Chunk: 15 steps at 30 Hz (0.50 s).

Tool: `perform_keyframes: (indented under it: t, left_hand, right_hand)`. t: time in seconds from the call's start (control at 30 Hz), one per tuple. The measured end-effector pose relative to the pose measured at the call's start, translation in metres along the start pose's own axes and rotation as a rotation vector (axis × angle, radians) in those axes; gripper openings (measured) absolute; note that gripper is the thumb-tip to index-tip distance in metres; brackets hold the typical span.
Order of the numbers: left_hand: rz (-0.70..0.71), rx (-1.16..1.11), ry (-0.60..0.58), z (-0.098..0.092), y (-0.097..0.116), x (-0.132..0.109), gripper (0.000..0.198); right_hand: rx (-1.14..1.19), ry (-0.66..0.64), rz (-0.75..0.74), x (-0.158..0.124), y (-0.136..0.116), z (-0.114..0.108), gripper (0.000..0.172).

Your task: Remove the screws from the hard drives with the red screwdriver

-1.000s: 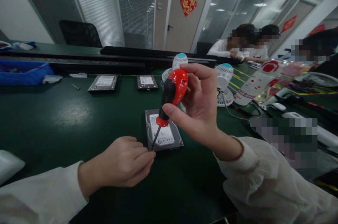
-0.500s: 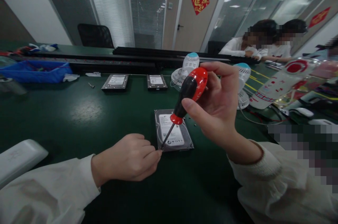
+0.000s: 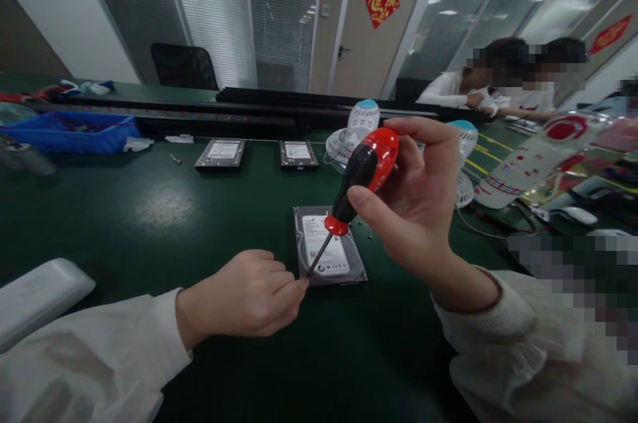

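A hard drive (image 3: 319, 237) with a white label lies on the green table in front of me. My right hand (image 3: 419, 190) grips a red and black screwdriver (image 3: 363, 173) by its handle, tilted so that the shaft runs down to the drive's near left corner. Right by the screwdriver's tip are the closed fingers of my left hand (image 3: 249, 293); whatever they pinch is too small or hidden to make out. Several tiny screws (image 3: 369, 237) lie just right of the drive.
Two more hard drives, one on the left (image 3: 220, 154) and one nearer the middle (image 3: 298, 154), lie farther back. A blue basket (image 3: 74, 137) stands at the back left, two small white fans (image 3: 363, 120) behind my right hand. Two people sit at the far right.
The view has shifted slightly, moving everything a little to the right. Both hands and the screwdriver keep nearly the same pose at the drive's corner.
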<state>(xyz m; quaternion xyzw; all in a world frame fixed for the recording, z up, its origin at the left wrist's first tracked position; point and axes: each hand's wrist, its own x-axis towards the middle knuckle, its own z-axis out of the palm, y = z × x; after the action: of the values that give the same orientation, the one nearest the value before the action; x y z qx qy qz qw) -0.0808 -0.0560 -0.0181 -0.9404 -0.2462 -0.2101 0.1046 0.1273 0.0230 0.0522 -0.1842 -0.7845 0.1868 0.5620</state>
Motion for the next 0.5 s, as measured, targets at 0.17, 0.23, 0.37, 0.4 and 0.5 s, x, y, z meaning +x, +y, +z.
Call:
perform_keyframes:
  t: [0.17,0.23,0.37,0.4,0.5]
  left_hand:
    - [0.002,0.001,0.0,0.0,0.0,0.0,0.016]
    - [0.004,0.007,0.003,0.0,0.0,-0.001,0.016]
    - [0.014,0.018,0.011,-0.003,0.002,-0.001,0.015]
    - [0.021,0.021,0.014,-0.003,0.002,0.0,0.015]
    - [0.029,0.005,0.024,-0.004,0.003,0.001,0.014]
  right_hand:
    - [-0.019,-0.006,0.003,0.001,-0.003,-0.001,0.047]
    - [-0.025,0.006,0.008,0.001,-0.004,-0.002,0.047]
    - [-0.02,0.033,-0.016,0.004,-0.003,-0.005,0.046]
    - [-0.034,0.038,-0.026,0.006,-0.004,-0.007,0.046]
    - [-0.103,0.07,-0.064,0.012,-0.008,-0.018,0.051]
